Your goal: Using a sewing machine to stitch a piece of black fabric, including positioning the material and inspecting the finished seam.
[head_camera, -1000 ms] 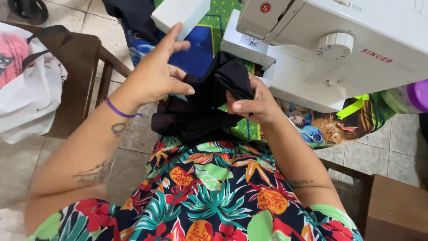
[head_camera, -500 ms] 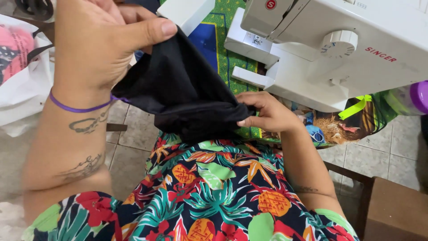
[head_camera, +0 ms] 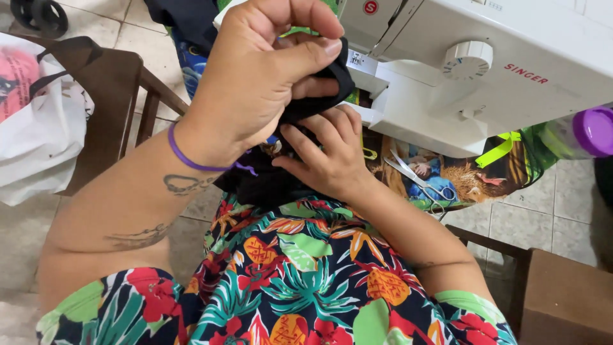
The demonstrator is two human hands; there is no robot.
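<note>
My left hand [head_camera: 262, 76] is raised close to the camera and pinches a piece of black fabric [head_camera: 268, 182] between thumb and fingers. A purple band circles that wrist. Just below it, my right hand [head_camera: 325, 153] grips the same black fabric, fingers curled into its folds. The cloth hangs down to my lap, over a bright floral garment [head_camera: 300, 275]. Right behind both hands stands a white sewing machine [head_camera: 485, 70].
Small scissors [head_camera: 418, 182] lie on the colourful patterned cloth [head_camera: 460, 179] under the machine. A brown wooden chair [head_camera: 121, 96] with a white plastic bag [head_camera: 38, 128] stands at the left. A purple-capped container [head_camera: 590, 131] sits at the right edge, a brown box [head_camera: 568, 300] at bottom right.
My left hand has lifted the black fabric higher and closer to the camera, bunching it. My right hand moved up under the left, still gripping the cloth.
</note>
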